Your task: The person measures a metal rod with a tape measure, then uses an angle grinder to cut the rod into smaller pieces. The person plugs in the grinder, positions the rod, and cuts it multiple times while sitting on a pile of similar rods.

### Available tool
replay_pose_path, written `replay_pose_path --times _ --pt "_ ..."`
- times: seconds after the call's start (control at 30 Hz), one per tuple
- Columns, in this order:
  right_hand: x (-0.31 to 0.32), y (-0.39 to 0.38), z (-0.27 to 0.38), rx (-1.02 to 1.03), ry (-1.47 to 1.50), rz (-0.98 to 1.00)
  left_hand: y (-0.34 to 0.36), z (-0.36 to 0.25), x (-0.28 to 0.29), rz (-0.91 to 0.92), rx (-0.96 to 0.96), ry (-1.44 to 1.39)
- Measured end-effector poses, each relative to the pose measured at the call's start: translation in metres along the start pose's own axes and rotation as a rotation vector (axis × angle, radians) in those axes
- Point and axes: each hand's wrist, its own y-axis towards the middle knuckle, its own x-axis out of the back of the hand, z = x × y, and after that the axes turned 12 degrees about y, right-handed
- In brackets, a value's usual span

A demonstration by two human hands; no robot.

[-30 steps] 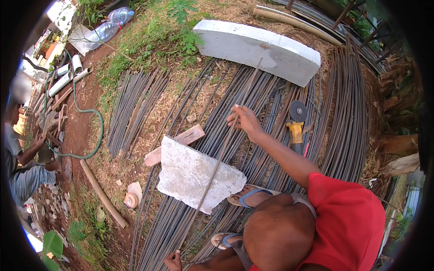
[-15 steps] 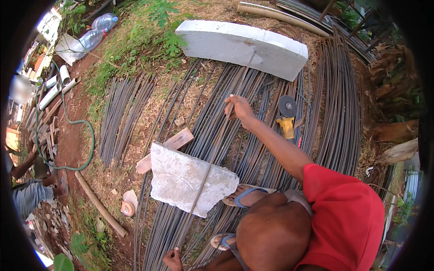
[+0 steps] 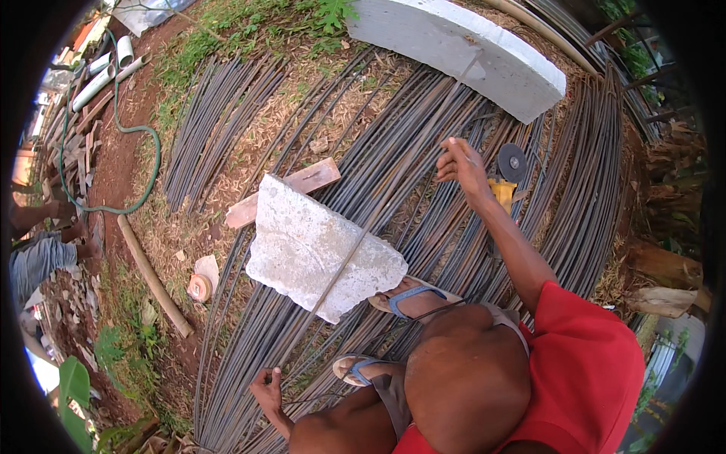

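Note:
A long steel rod (image 3: pixel 349 259) lies across a rough concrete slab (image 3: pixel 318 246) and reaches the grey concrete block (image 3: pixel 454 47) at the far side. My right hand (image 3: pixel 463 168) is raised to the right of the rod, apart from it, fingers loosely stretched with nothing in them. Just beyond it, an angle grinder (image 3: pixel 504 191) with a yellow body and dark disc rests on the steel bars. Close to the rod's near end is my left hand (image 3: pixel 266 390), its fingers curled in and thumb up. Whatever it holds is hidden.
Bundles of steel bars (image 3: pixel 265 321) cover the ground beneath. A wooden board (image 3: pixel 302 181) sits by the slab's far edge. To the left are a tape roll (image 3: pixel 200 287), a wooden pole (image 3: pixel 151 272), a green hose (image 3: pixel 156 163), white pipes (image 3: pixel 94 89) and another person (image 3: pixel 44 257).
My right hand has let go of the rod and moved right, toward the grinder. The view has shifted, so the slab and block appear higher. The rod still lies across the slab.

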Motion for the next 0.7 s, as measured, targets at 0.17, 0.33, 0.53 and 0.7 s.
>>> replay_pose_path --times 0.17,0.33,0.53,0.7 --pt "0.086 -0.069 -0.017 0.164 -0.514 -0.129 -0.005 -0.008 -0.001 0.003 0.026 -0.028" --pt "0.158 -0.123 -0.047 0.151 -0.875 -0.437 -0.010 -0.016 0.002 -0.017 0.078 -0.072" --pt "0.171 -0.096 -0.077 -0.267 -0.603 -0.349 0.002 -0.031 -0.004 -0.276 -0.122 -0.056" --pt "0.177 -0.081 -0.073 -0.299 -0.449 -0.254 0.006 -0.053 -0.001 -0.385 -0.149 -0.052"
